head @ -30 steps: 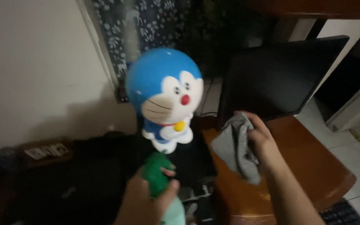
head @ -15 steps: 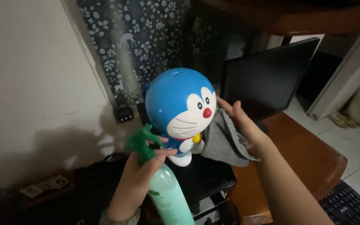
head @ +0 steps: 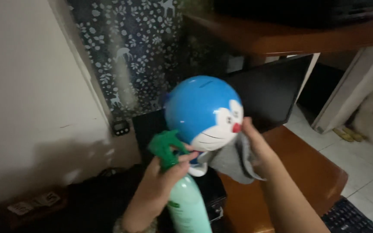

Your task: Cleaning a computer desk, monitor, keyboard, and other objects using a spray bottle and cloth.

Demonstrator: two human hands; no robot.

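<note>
Right hand (head: pixel 257 149) presses cloth (head: pixel 234 159) against figure (head: pixel 203 114), monitor (head: pixel 273 92) behind.

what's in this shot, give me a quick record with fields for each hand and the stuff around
left hand: left hand holds a pale green spray bottle by its dark green trigger head
right hand: right hand presses a grey cloth against the figure's face
figure: blue and white cartoon cat figure, upright on a black box
behind: dark monitor
surface: brown wooden desk
lower right: black keyboard

A green-nozzled spray bottle (head: pixel 182 194) is held upright. A grey cloth (head: pixel 232 159) is pressed beneath a blue cat figure (head: pixel 203 114).
</note>
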